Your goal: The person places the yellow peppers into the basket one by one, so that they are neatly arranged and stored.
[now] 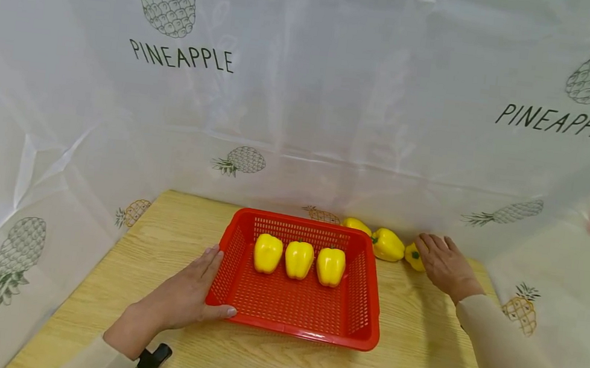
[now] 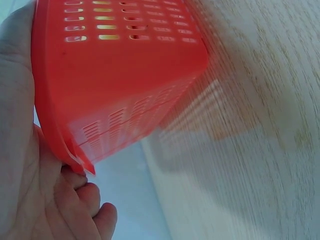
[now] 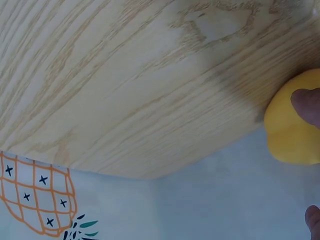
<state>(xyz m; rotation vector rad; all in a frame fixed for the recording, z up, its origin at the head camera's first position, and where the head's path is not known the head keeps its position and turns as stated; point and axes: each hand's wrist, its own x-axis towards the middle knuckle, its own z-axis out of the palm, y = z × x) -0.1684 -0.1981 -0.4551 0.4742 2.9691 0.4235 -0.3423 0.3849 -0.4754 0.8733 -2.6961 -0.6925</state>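
Observation:
A red plastic basket with lattice walls stands on the table, and three yellow bell peppers sit in a row inside it. My left hand holds the basket's near left corner, thumb on the front rim and fingers at the left side; the left wrist view shows curled fingers by the rim. At the back right, my right hand grips a yellow bell pepper from above. In the right wrist view one digit rests on this pepper, which is partly cut off by the frame.
Two more yellow bell peppers lie behind the basket's right back corner, one partly hidden by the rim. The light wooden table backs onto a white sheet printed with pineapples. Bare wood shows in front of the basket.

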